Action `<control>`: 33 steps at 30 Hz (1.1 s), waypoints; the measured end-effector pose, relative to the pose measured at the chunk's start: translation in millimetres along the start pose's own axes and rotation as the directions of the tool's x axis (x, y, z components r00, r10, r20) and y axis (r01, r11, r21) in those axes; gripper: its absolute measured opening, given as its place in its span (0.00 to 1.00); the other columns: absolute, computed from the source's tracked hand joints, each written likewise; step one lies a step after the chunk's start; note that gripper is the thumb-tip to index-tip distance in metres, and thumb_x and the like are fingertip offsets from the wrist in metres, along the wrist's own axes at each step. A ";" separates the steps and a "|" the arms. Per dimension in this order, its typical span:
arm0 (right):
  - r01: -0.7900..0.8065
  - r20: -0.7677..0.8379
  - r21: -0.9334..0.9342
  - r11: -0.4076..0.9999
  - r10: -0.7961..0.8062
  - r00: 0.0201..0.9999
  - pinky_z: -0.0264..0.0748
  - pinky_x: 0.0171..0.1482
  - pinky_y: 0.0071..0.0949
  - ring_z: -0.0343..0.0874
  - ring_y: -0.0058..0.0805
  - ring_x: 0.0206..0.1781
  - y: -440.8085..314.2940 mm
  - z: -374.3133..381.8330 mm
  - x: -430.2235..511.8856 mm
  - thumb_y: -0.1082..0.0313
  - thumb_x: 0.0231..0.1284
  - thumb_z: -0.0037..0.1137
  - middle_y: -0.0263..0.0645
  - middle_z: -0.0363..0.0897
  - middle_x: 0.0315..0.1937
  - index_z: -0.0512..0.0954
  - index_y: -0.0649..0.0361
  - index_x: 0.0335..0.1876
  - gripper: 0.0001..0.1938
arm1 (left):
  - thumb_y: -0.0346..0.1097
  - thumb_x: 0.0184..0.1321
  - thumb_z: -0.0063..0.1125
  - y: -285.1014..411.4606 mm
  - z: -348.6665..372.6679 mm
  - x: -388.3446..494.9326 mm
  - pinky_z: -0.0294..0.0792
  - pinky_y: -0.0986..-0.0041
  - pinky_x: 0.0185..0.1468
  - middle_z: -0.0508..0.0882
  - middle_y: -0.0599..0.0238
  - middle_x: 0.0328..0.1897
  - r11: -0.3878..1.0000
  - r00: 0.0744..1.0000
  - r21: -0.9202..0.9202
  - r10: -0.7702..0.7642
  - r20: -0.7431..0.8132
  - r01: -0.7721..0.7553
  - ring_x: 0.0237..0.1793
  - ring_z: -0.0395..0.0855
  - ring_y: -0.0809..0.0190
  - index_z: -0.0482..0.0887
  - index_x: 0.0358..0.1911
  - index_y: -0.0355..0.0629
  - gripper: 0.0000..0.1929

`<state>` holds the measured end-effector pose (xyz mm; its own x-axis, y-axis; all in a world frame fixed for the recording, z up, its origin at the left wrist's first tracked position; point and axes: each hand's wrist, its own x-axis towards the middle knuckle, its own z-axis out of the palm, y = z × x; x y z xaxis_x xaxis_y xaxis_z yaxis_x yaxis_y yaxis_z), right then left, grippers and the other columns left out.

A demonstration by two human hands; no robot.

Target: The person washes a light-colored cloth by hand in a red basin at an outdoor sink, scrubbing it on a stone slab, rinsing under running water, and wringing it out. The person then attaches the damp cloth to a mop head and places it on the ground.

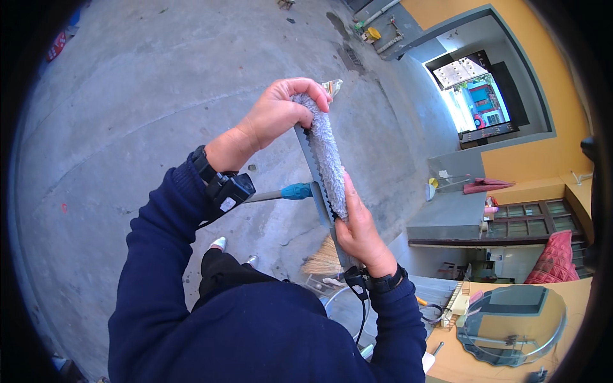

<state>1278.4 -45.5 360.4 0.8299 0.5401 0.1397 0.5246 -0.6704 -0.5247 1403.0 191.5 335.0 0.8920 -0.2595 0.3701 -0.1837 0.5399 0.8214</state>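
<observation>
A long-handled cleaning head with a grey plate (311, 158), a black zigzag toothed strip (322, 179) and a fluffy grey fabric pad (328, 155) is held before me. My left hand (275, 112) curls over the pad's upper end, thumb and fingers pinching it. At the lower end, my right hand (360, 234) grips the head, fingers along the pad's outer side. A teal joint (297, 190) links the plate to a grey pole (263, 197), which runs behind my left wrist. Part of the plate is hidden by the pad and my hands.
A straw broom (323, 256) is just beyond my right wrist. On the right, a round mirror (512, 325) hangs near a wire rack (452, 304). Further off are a floor drain (352, 57), a yellow container (371, 34) and a red quilted cloth (553, 258). Concrete floor (119, 119) spreads leftward.
</observation>
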 end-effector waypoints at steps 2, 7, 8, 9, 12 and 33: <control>0.005 0.028 0.004 1.000 -0.006 1.000 0.59 0.71 0.35 0.60 0.55 0.72 1.2 -5.5 2.1 0.88 0.46 0.35 0.58 0.58 0.71 0.49 0.63 0.76 0.42 | 0.20 0.36 0.51 6.3 -10.6 7.3 0.69 0.75 0.51 0.80 0.62 0.46 0.989 0.987 0.043 -0.147 0.057 0.145 0.50 0.75 0.62 0.83 0.28 0.41 0.13; -0.045 0.084 0.093 0.995 0.037 0.996 0.57 0.71 0.33 0.61 0.51 0.73 1.1 -13.4 5.0 0.87 0.46 0.35 0.56 0.58 0.71 0.50 0.62 0.76 0.42 | 0.22 0.42 0.50 6.8 -32.7 14.8 0.67 0.72 0.57 0.80 0.58 0.50 0.986 0.960 0.073 -0.162 0.229 0.150 0.54 0.74 0.59 0.85 0.34 0.42 0.14; -0.057 0.092 0.102 0.993 0.048 0.995 0.57 0.71 0.33 0.60 0.50 0.73 1.0 -13.9 5.8 0.87 0.46 0.35 0.55 0.58 0.72 0.50 0.62 0.76 0.42 | 0.23 0.46 0.49 5.7 -37.3 14.6 0.67 0.71 0.59 0.80 0.58 0.51 0.992 0.953 0.072 -0.124 0.278 0.108 0.56 0.74 0.59 0.86 0.37 0.42 0.15; -0.043 0.088 0.098 0.994 0.035 0.995 0.57 0.71 0.33 0.60 0.50 0.73 1.4 -14.3 6.5 0.87 0.46 0.35 0.55 0.59 0.71 0.50 0.62 0.76 0.42 | 0.24 0.47 0.49 4.2 -41.9 14.6 0.67 0.71 0.59 0.80 0.59 0.51 0.989 0.955 0.088 -0.141 0.261 0.121 0.56 0.74 0.59 0.86 0.37 0.42 0.15; -0.011 0.111 0.079 0.997 0.002 0.994 0.57 0.72 0.33 0.60 0.51 0.73 3.9 -16.6 9.7 0.88 0.46 0.35 0.56 0.59 0.71 0.51 0.62 0.76 0.42 | 0.22 0.52 0.46 -3.7 -53.2 16.6 0.68 0.72 0.59 0.80 0.62 0.48 0.989 0.951 0.113 -0.125 0.282 0.096 0.55 0.75 0.63 0.86 0.38 0.42 0.15; -0.065 0.217 0.057 0.996 0.051 0.975 0.58 0.71 0.36 0.61 0.53 0.72 16.2 -30.4 22.8 0.88 0.41 0.36 0.59 0.62 0.68 0.54 0.60 0.75 0.43 | 0.28 0.59 0.59 21.5 -14.6 12.5 0.53 0.45 0.72 0.86 0.65 0.47 0.314 0.747 0.747 -0.149 0.648 -0.585 0.55 0.81 0.53 0.85 0.50 0.51 0.15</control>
<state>1311.5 -59.6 380.6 0.7948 0.6025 -0.0728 0.4579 -0.6740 -0.5797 1416.2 211.6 350.9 0.4262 -0.7929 0.4354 -0.8886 -0.2768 0.3657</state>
